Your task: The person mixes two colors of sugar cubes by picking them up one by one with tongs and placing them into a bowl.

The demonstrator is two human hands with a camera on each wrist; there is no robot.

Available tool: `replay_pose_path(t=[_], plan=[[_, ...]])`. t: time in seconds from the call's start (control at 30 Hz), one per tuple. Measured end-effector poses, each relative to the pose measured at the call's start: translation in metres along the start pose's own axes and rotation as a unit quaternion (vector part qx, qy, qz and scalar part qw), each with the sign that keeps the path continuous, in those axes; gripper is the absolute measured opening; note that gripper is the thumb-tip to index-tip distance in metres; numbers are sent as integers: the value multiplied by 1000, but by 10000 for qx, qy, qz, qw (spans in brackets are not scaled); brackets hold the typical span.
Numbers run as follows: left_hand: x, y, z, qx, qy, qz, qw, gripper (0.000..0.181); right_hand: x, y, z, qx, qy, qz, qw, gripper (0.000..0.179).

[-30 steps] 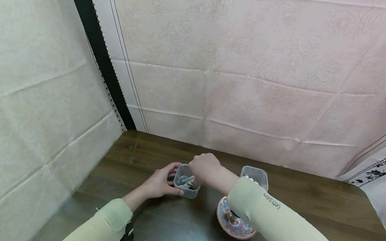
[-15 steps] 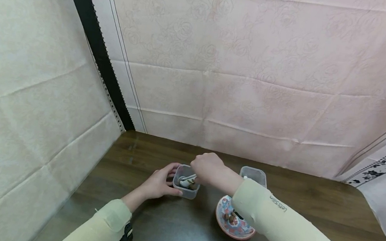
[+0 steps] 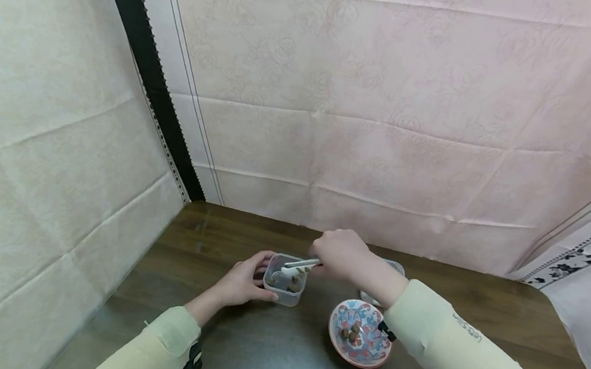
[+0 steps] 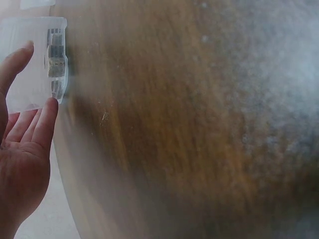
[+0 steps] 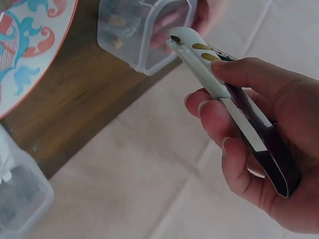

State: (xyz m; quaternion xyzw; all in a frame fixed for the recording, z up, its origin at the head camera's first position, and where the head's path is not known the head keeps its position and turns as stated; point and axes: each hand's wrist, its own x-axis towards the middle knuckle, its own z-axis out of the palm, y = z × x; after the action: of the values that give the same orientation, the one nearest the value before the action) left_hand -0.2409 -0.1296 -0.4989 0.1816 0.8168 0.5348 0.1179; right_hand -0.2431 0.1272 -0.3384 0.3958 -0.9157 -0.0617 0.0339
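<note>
My left hand (image 3: 244, 280) holds a clear square plastic container (image 3: 289, 300) by its side, thumb toward the near side and fingers round the left. Brown pieces (image 3: 293, 285) lie inside it. In the left wrist view, the container (image 4: 30, 79) stands between the thumb and fingers. My right hand (image 3: 341, 253) grips a pair of small tongs (image 5: 198, 65), pale with leaf-shaped cutouts and a dark handle end. Their tips are close together in the right wrist view. In the head view the tongs reach over the container's right side.
A patterned bowl (image 3: 369, 344) with a pink rim holds several small brown pieces (image 3: 350, 336). Behind the right wrist stands a second clear container (image 3: 396, 266), mostly covered by the forearm; white bits show in it. Cloth walls stand behind and left of the wooden table (image 3: 256, 349).
My right hand has moved right and up with the tongs, whose tips now show above the left container. The right forearm has shifted right, uncovering more of the bowl. The left hand stays put.
</note>
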Motion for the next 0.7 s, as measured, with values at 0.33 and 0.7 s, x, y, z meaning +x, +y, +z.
replay_pose_path(t=[0.33, 0.7], plan=[[-2, -1, 1, 9, 6, 48, 10000, 87, -41, 17, -13, 292, 449, 24, 9986, 39], [0, -2, 0, -2, -1, 80, 10000, 87, -84, 33, -18, 572, 376, 176, 9975, 25]])
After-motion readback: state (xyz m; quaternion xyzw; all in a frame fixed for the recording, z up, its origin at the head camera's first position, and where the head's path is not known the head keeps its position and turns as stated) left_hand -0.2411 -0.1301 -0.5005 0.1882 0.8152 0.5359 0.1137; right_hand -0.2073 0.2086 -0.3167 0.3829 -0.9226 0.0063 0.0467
